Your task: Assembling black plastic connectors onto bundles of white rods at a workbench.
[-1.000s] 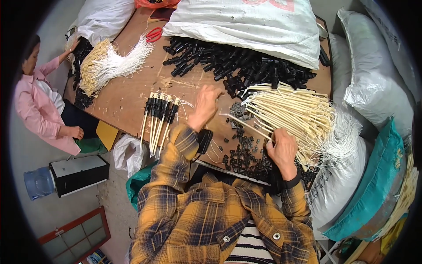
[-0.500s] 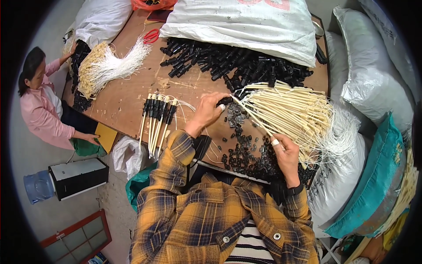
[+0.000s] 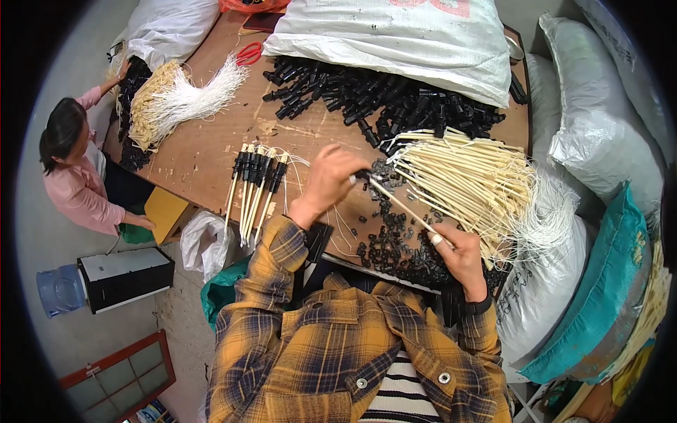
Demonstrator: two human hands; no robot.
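My left hand (image 3: 328,182) is closed round a black plastic fitting (image 3: 362,174) above the table. A thin cream-coloured tube (image 3: 402,204) is gripped near its lower end by my right hand (image 3: 458,254), and its far end meets the fitting; whether it sits inside, I cannot tell. Below both hands lie many small black plastic pieces (image 3: 395,243). To the right is a heap of similar cream tubes (image 3: 469,176) with white strings (image 3: 539,215) at their ends. Left of my left hand, several tubes with black fittings (image 3: 254,180) lie in a row.
A pile of black fittings (image 3: 402,102) spills from under a white woven sack (image 3: 395,42) at the back. Red scissors (image 3: 249,53) and a second bundle of white strings (image 3: 204,95) lie far left, near another person (image 3: 77,169). Full sacks (image 3: 599,106) stand along the right.
My right hand has drawn the tube slightly downward, clear of the heap, and lined it up with the fitting. My left hand has turned a little. The other person has leaned forward.
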